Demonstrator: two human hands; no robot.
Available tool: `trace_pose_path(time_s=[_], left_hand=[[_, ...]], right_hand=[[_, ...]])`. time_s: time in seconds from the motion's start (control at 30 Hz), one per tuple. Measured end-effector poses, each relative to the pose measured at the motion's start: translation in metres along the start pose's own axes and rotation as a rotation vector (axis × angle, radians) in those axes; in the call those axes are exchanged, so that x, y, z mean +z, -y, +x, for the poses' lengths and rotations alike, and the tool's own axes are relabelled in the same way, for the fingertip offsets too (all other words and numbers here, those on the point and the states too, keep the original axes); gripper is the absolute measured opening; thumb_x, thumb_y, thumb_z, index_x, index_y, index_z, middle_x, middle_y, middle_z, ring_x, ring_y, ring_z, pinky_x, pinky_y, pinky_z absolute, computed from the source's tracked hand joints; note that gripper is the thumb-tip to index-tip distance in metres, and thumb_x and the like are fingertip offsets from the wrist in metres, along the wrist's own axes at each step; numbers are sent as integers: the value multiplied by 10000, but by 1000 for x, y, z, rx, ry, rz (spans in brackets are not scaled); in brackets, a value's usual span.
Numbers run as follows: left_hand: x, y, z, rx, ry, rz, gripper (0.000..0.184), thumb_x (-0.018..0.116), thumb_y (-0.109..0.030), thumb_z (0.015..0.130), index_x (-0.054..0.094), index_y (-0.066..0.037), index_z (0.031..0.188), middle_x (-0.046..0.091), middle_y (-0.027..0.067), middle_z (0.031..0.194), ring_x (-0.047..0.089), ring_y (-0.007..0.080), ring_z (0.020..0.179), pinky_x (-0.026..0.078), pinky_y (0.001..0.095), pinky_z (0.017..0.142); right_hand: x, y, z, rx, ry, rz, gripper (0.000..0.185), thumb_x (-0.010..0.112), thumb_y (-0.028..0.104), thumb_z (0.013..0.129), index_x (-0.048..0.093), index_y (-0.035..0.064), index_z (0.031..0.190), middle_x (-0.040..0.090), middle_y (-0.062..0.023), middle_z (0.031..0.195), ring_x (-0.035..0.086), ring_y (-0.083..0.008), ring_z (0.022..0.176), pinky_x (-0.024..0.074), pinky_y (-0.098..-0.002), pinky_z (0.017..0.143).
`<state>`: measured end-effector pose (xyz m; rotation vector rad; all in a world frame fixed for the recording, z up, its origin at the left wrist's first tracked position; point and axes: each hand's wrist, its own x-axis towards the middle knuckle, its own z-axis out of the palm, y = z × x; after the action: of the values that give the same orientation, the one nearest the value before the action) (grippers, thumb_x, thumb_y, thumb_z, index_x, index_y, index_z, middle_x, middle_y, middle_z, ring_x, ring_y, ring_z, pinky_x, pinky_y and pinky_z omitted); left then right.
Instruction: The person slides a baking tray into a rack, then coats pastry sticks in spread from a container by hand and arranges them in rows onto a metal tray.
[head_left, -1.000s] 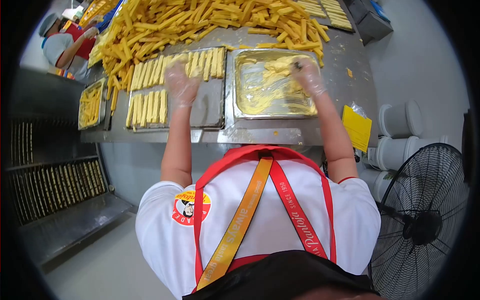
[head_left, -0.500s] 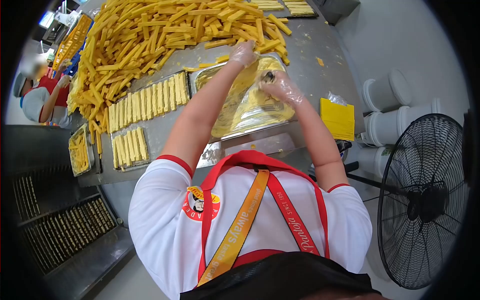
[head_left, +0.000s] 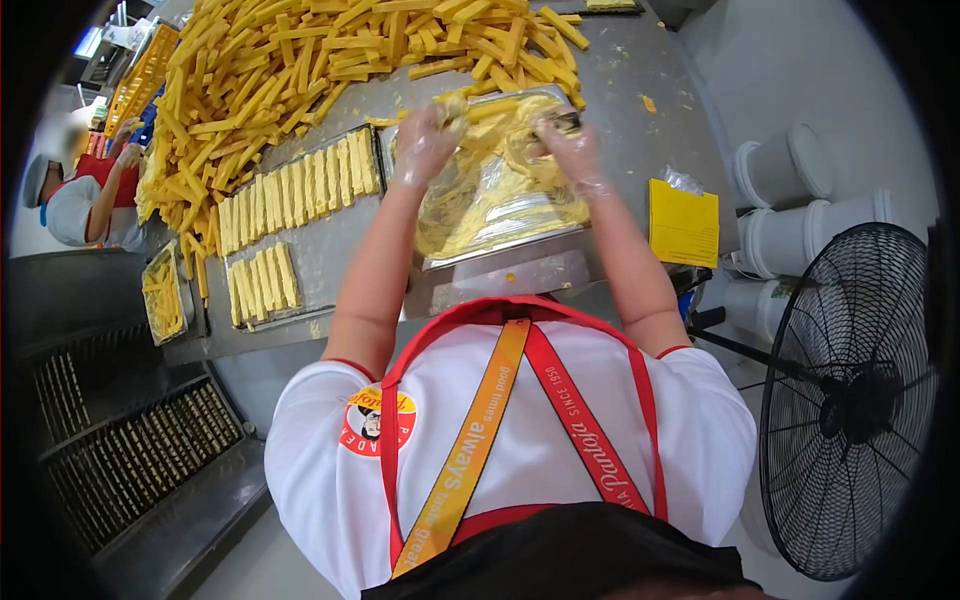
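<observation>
A shallow metal tray (head_left: 470, 258) smeared with pale yellow cream (head_left: 500, 190) lies on the table before me. At its upper left, my left hand (head_left: 424, 148), in a clear plastic glove, is closed round a yellow stick (head_left: 453, 112); motion blurs its outline. Over the tray's upper right, my gloved right hand (head_left: 572, 155) grips a dark-handled tool (head_left: 567, 122), whose working end I cannot make out in the cream. Left of the tray, a flat pan (head_left: 322, 228) carries two rows of cream-coated sticks (head_left: 290, 205).
A large heap of yellow sticks (head_left: 300, 60) covers the back of the metal table. Yellow sheets (head_left: 684, 222) lie at the right edge. White buckets (head_left: 785, 165) and a black fan (head_left: 850, 400) stand to the right. A co-worker (head_left: 90, 200) is at far left.
My left hand has moved left and towards me from the heap's edge, with a yellow stick in it. The right hand has shifted slightly right and away from me, still gripping the tool.
</observation>
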<state>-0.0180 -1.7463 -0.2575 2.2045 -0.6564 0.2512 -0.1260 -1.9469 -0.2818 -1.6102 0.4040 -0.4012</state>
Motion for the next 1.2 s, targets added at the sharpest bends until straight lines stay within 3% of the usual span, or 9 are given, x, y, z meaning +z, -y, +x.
trace_pose_path(time_s=[0.07,0.2,0.4,0.5,0.63,0.73,0.87,1.07,1.2], left_hand=[[-7,32,-31,-50,111,-30,291,737,-216,732,721,-69,983,687,197,864,660,341,794,514,397,718],[-25,18,-69,-167,227,27,302,732,-181,732,722,-81,1017,687,210,885,667,337,804,516,387,724],[4,32,-78,-5,148,59,430,664,-87,727,617,-79,1154,657,239,846,642,413,803,501,469,688],[7,27,-84,-12,160,63,512,655,-60,732,564,-84,1235,654,252,861,641,422,819,502,473,693],[10,35,-90,28,99,6,577,646,-24,731,517,-82,1290,654,259,881,637,435,835,502,478,703],[3,33,-92,-11,156,-4,575,632,-15,736,507,-68,1295,651,268,901,632,443,849,500,480,713],[2,35,-93,-25,152,29,564,613,-13,738,502,-47,1290,644,277,906,626,448,862,495,486,726],[-2,37,-92,34,119,57,571,602,-13,719,508,-42,1281,641,274,889,621,452,845,492,490,724],[-4,47,-88,-79,153,63,552,628,-57,707,529,-25,1249,648,269,903,630,439,848,500,472,729]], right_hand=[[-18,-18,17,-79,-28,52,191,645,115,876,652,-16,1015,674,-53,881,651,-145,751,540,-269,629],[-12,13,14,-315,-22,-436,224,672,209,834,678,51,993,683,-113,915,654,-197,842,511,-309,746],[15,15,-10,-57,316,-16,213,708,127,840,631,1,995,664,-88,913,630,-196,838,511,-310,750],[25,37,-36,-610,349,-332,171,681,98,865,629,-8,989,671,-89,925,655,-175,785,556,-288,695],[16,29,-32,-12,328,361,238,703,86,846,605,-31,1028,662,-107,939,667,-172,760,612,-337,673],[5,-4,-7,98,237,239,284,739,165,820,641,-11,1021,655,-62,932,654,-162,752,580,-291,680],[6,16,-12,45,171,-25,270,720,150,841,628,-16,1032,652,-75,940,658,-164,760,579,-298,656],[15,-1,-11,57,324,425,272,721,167,848,637,-18,1029,668,-76,934,646,-138,749,545,-269,659],[9,-2,3,10,140,43,234,706,139,860,639,-19,1019,676,-78,927,658,-146,815,553,-278,704]])
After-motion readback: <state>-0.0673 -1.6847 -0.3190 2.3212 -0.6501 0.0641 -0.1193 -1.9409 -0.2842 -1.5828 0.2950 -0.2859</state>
